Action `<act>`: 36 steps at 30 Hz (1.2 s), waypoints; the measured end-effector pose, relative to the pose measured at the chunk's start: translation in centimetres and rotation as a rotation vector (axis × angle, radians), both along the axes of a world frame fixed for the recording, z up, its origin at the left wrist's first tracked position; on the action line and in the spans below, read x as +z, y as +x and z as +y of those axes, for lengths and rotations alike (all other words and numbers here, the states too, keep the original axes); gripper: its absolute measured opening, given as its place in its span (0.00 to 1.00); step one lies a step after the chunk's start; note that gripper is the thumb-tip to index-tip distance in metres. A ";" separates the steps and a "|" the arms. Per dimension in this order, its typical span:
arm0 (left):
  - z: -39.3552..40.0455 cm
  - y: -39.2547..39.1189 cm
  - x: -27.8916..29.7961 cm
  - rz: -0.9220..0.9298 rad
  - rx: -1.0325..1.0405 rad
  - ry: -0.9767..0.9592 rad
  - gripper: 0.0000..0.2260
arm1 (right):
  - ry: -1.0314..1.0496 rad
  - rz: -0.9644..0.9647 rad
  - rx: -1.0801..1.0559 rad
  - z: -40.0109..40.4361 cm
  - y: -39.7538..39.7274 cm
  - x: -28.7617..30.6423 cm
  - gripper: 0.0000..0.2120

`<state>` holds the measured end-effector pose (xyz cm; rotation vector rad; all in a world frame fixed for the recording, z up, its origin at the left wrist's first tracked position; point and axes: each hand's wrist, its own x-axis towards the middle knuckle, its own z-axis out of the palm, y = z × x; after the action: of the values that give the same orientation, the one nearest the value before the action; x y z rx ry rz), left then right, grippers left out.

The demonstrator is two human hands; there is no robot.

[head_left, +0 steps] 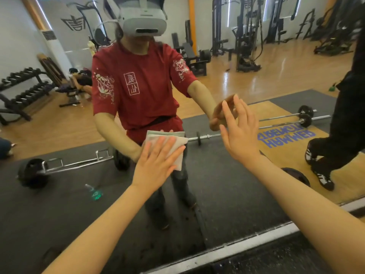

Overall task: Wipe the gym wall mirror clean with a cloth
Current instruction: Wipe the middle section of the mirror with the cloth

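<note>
Nearest me, low in the frame, both forearms reach up toward the mirror [246, 62], whose metal bottom edge cuts across the lower right. My left hand [156, 163] lies flat, fingers straight, pressing the folded cloth [178, 147] to the glass at frame centre, its long side running left-right. My right hand [240, 131] hovers open and empty up-right of it, so I judge the left leads.
</note>
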<state>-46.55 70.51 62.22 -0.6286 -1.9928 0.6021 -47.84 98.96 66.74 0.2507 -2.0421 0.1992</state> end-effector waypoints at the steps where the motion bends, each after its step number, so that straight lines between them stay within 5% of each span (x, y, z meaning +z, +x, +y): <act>1: 1.7 -0.1 0.0 -0.029 -0.014 -0.006 0.33 | -0.007 -0.010 0.007 -0.1 0.1 0.0 0.28; 10: 3.2 0.3 2.6 -0.170 -0.171 -0.031 0.34 | -0.053 -0.053 0.088 0.5 1.5 -0.5 0.27; 16: 2.6 0.8 3.9 -0.066 -0.183 0.013 0.19 | -0.194 -0.057 0.391 -3.4 4.2 -5.0 0.10; 24: 2.6 2.3 5.6 -0.073 -0.237 0.052 0.18 | -0.281 -0.308 0.481 -9.2 4.3 -6.8 0.29; 31: 1.9 3.0 6.7 -0.083 -0.204 0.177 0.19 | -0.226 -0.180 0.104 -13.0 3.8 -7.0 0.43; 36: 2.1 2.1 9.8 0.035 -0.180 0.191 0.19 | -0.204 -0.120 0.053 -13.3 3.1 -7.2 0.46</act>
<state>-44.48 72.66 72.02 -0.6664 -1.9091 0.3081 -44.79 85.64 59.51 0.1691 -2.1163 0.4620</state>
